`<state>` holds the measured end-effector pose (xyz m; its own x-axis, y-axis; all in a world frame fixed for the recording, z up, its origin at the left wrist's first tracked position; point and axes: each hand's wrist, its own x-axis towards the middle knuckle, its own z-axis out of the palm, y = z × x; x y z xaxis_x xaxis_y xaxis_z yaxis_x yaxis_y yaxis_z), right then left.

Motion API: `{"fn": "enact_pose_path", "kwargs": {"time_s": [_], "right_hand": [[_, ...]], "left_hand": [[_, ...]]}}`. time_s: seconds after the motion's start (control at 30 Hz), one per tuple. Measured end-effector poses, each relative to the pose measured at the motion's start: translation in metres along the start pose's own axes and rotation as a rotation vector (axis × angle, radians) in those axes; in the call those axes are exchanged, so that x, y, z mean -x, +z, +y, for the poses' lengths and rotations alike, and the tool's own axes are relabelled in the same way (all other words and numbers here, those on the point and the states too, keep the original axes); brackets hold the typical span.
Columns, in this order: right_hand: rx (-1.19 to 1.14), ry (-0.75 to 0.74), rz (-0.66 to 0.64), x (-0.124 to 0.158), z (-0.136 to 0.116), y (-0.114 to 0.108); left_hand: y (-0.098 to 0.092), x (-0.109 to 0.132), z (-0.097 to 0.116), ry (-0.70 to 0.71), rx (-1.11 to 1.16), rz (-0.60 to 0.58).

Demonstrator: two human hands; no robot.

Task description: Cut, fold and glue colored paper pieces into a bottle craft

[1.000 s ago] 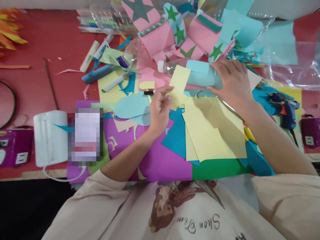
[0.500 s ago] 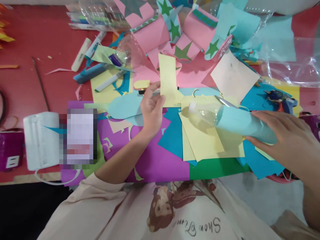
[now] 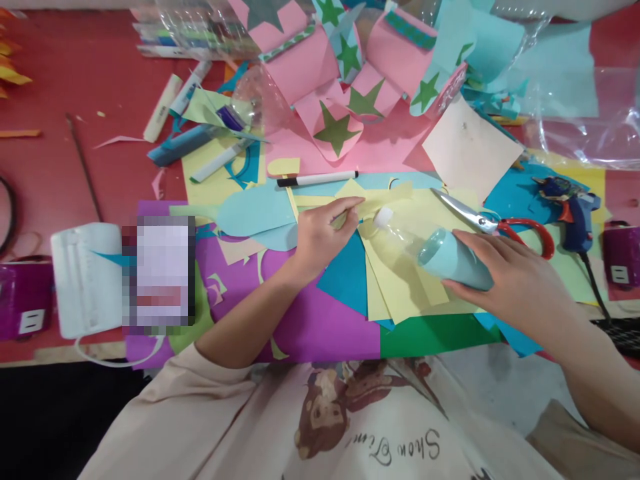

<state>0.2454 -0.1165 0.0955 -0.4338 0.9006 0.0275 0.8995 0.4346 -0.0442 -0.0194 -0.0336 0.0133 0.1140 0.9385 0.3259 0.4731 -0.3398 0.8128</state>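
My left hand (image 3: 327, 233) pinches one end of a yellow paper strip (image 3: 387, 196), which extends to the right, seen nearly edge-on. In my right hand (image 3: 505, 273) is a clear plastic bottle (image 3: 397, 233) wrapped in light blue paper (image 3: 457, 261), lying on its side with the white cap (image 3: 383, 216) towards my left hand. Yellow paper sheets (image 3: 400, 293) lie beneath the bottle. Just beyond it, red-handled scissors (image 3: 483, 220) rest on the paper. Above my left hand lies a black and white marker (image 3: 320, 179).
Pink paper shapes with green stars (image 3: 337, 130) stand at the back. A blue glue gun (image 3: 577, 217) is at the right. Markers (image 3: 163, 108), a blurred screen (image 3: 163, 273) and a white case (image 3: 87, 280) are at the left. Purple paper (image 3: 300, 327) covers the front.
My left hand has moved slightly right and down, lowering the yellow strip from upright. My right hand and the bottle have shifted left, uncovering the scissors' handles.
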Motion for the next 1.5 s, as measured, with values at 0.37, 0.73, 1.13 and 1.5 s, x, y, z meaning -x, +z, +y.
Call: {"fn": "enact_pose_path", "kwargs": {"time_s": [0.37, 0.73, 1.13, 1.5], "right_hand": [[-0.046, 0.006, 0.038, -0.004, 0.002, 0.001], [-0.109, -0.039, 0.117, -0.004, 0.018, 0.0], [-0.086, -0.165, 0.05, -0.022, 0.015, 0.005], [-0.042, -0.27, 0.085, -0.059, -0.021, 0.006]], "left_hand": [[-0.004, 0.0, 0.006, 0.066, 0.259, -0.092], [-0.012, -0.011, 0.004, 0.118, 0.383, -0.32], [-0.038, 0.009, 0.002, 0.146, 0.069, -0.43], [-0.032, 0.013, -0.006, 0.278, 0.037, -0.332]]}}
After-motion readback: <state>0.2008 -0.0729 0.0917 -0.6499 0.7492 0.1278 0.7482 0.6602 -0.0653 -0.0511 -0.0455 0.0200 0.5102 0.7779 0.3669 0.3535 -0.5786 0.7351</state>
